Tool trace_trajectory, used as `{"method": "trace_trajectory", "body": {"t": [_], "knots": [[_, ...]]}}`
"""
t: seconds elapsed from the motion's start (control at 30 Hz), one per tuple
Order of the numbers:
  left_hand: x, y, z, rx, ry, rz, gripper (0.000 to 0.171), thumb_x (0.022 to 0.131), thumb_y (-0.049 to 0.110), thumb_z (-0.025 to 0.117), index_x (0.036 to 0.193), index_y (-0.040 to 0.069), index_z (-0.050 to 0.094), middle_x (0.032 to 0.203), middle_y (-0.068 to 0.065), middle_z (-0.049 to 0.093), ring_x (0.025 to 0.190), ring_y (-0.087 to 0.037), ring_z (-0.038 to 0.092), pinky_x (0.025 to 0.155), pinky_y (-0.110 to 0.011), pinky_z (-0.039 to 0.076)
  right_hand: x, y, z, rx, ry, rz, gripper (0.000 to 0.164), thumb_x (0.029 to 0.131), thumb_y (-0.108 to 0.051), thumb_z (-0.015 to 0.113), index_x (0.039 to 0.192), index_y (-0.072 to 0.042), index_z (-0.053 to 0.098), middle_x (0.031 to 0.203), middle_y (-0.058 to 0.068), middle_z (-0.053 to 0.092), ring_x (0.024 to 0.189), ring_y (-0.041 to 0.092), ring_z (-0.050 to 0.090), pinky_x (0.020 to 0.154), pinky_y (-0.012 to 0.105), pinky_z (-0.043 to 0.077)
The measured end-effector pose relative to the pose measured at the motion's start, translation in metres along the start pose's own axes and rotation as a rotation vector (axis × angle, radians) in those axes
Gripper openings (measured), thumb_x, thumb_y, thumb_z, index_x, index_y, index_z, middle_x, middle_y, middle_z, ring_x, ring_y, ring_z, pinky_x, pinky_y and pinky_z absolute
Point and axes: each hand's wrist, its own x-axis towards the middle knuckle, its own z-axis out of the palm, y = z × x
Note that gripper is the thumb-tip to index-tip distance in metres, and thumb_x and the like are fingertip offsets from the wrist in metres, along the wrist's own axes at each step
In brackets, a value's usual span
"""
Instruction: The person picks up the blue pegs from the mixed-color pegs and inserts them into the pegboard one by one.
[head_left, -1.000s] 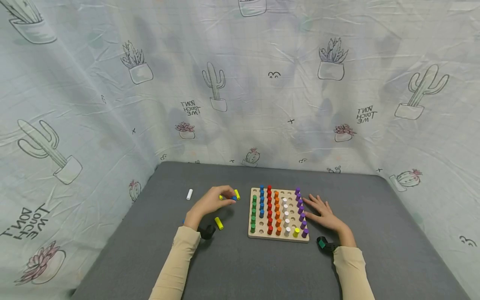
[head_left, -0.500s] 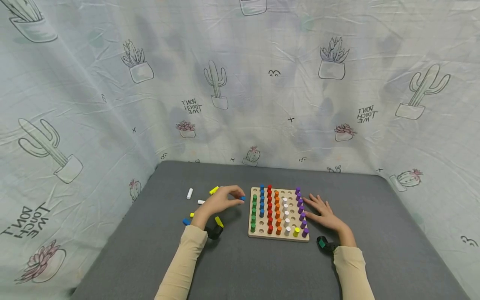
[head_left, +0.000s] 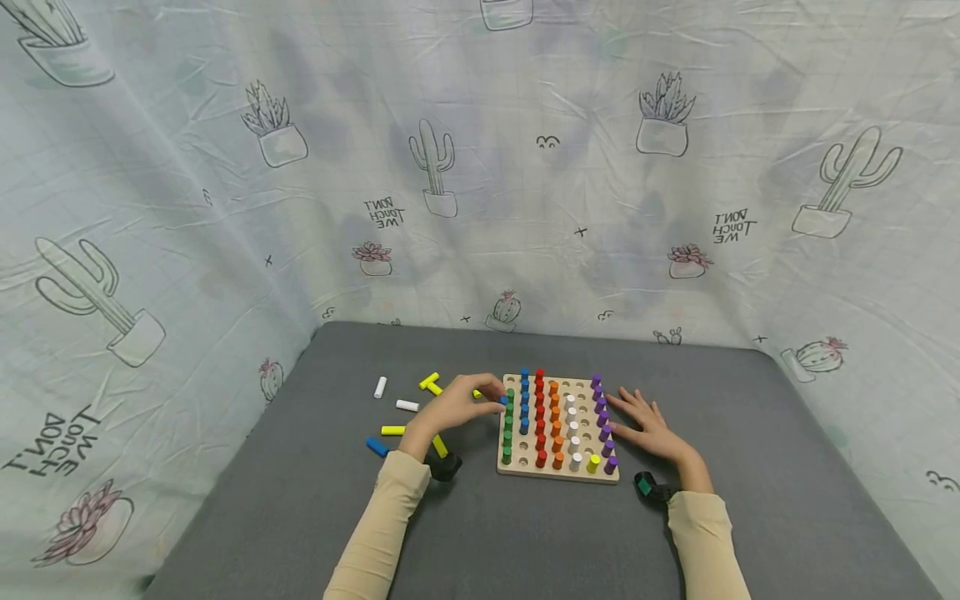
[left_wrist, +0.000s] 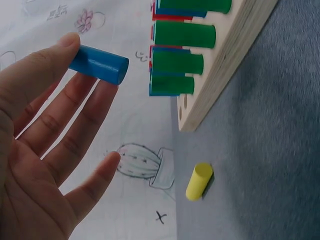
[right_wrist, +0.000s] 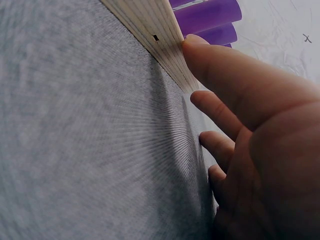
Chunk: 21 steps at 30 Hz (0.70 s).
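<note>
Between thumb and fingers, my left hand (head_left: 457, 406) pinches a blue peg (left_wrist: 102, 65) in the air by the left edge of a wooden pegboard (head_left: 555, 477). Green pegs (left_wrist: 185, 34) stand in the board's leftmost column, just past the held peg in the left wrist view. Columns of blue, red, orange, white and purple pegs (head_left: 603, 419) stand farther right, with one yellow peg (head_left: 593, 463) in the front row. My right hand (head_left: 647, 429) lies with spread fingers at the board's right side, its thumb touching the wooden edge in the right wrist view.
Loose on the grey table (head_left: 480, 533), left of the board, lie several yellow pegs (head_left: 393, 431), two white pegs (head_left: 407, 406) and a blue peg (head_left: 377, 447). Some are partly hidden by the left hand. A curtain printed with cacti (head_left: 431, 171) hangs behind the table.
My left hand has carried the blue peg rightward from among the loose pegs to the board's left edge, uncovering several loose pegs behind it. The right hand has stayed in place.
</note>
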Motion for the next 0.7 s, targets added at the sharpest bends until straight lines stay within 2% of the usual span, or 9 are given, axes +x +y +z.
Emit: {"method": "trace_trajectory", "body": {"t": [0.1,0.2,0.33,0.53,0.7], "knots": [[0.002,0.003,0.004,-0.003,-0.024,-0.002,0.025,0.086,0.026,0.066,0.106,0.010,0.063,0.101,-0.001,0.065,0.093,-0.011,0.059,0.085,-0.035,0.050,0.000,0.001,0.000,0.003,-0.001,-0.002,0.063,0.090,-0.035,0.057,0.143,-0.008,0.035,0.151,0.025,0.013,0.138,0.047,-0.004,0.107,0.063,-0.009],[0.004,0.005,0.008,-0.002,-0.038,-0.002,0.024,0.086,0.027,0.066,0.106,0.013,0.063,0.102,0.000,0.065,0.093,-0.009,0.059,0.083,-0.031,0.050,0.000,0.001,0.000,0.003,-0.003,0.000,0.063,0.090,-0.035,0.057,0.143,-0.008,0.035,0.151,0.025,0.013,0.138,0.047,-0.004,0.107,0.063,-0.009],[0.006,0.008,0.013,-0.011,-0.045,-0.002,0.022,0.086,0.025,0.067,0.105,0.015,0.063,0.102,0.001,0.065,0.093,-0.009,0.059,0.084,-0.034,0.050,-0.001,0.000,-0.001,0.005,-0.005,0.005,0.063,0.091,-0.035,0.057,0.143,-0.008,0.035,0.151,0.026,0.013,0.138,0.047,-0.005,0.107,0.063,-0.009],[0.008,0.011,0.019,-0.034,-0.073,-0.016,0.029,0.086,0.025,0.066,0.109,0.009,0.062,0.107,-0.006,0.064,0.097,-0.011,0.059,0.087,-0.039,0.050,0.000,0.000,-0.002,0.003,-0.003,0.002,0.063,0.091,-0.035,0.056,0.143,-0.008,0.035,0.151,0.026,0.013,0.138,0.047,-0.004,0.107,0.063,-0.009],[0.008,0.013,0.023,-0.047,-0.085,-0.039,0.022,0.085,0.029,0.066,0.105,0.019,0.063,0.104,0.006,0.063,0.098,-0.007,0.059,0.089,-0.035,0.050,-0.001,-0.002,-0.002,0.007,-0.007,0.006,0.064,0.090,-0.036,0.057,0.143,-0.008,0.035,0.151,0.026,0.013,0.138,0.047,-0.004,0.107,0.063,-0.009]]}}
